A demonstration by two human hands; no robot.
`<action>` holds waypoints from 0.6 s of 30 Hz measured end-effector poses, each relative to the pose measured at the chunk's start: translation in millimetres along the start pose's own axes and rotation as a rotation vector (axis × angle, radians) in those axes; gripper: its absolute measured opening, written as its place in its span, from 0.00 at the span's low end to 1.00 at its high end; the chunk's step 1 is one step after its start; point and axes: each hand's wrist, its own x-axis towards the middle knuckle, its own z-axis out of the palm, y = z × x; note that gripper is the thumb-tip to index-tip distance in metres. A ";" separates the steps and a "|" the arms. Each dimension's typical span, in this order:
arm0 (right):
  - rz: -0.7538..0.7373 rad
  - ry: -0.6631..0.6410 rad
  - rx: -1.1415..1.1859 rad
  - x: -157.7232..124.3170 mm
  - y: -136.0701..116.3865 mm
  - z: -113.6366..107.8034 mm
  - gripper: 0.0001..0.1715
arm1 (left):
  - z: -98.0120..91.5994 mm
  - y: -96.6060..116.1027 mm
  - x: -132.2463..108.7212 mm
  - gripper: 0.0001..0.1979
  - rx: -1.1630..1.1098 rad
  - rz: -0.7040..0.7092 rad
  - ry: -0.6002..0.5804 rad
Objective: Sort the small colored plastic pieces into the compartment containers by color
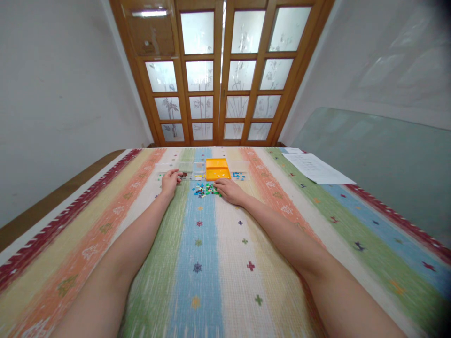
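Note:
A small pile of mixed blue, green, white and dark pieces point(206, 190) lies on the striped cloth. My right hand point(229, 190) rests at the pile's right edge, fingers bent down together onto the pieces; whatever is under the fingertips is hidden. At the left, my left hand point(171, 182) is over a clear plastic box, its fingers and thumb slightly apart beside some dark brown pieces point(183, 175). Between the hands, behind the pile, stands an open yellow case point(217, 163) with a few pale pieces inside. Blue pieces point(238, 176) sit in a clear box to its right.
A striped, patterned tablecloth point(197, 253) covers the table. White printed sheets point(317, 168) lie at the far right. Wooden doors with frosted panes point(200, 75) stand beyond the table, with a pale green panel point(373, 155) at the right wall.

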 end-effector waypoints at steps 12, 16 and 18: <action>0.031 0.015 0.006 0.5 -0.2 0.6 0.21 | 0.0 -9.4 6.2 0.22 0.023 0.026 -0.017; 0.084 0.075 -0.037 0.8 3.4 0.4 0.23 | 0.9 -11.0 4.9 0.21 0.095 0.061 -0.042; 0.118 0.119 -0.057 0.6 7.6 -0.4 0.23 | 1.6 -11.9 2.7 0.20 0.180 0.123 -0.078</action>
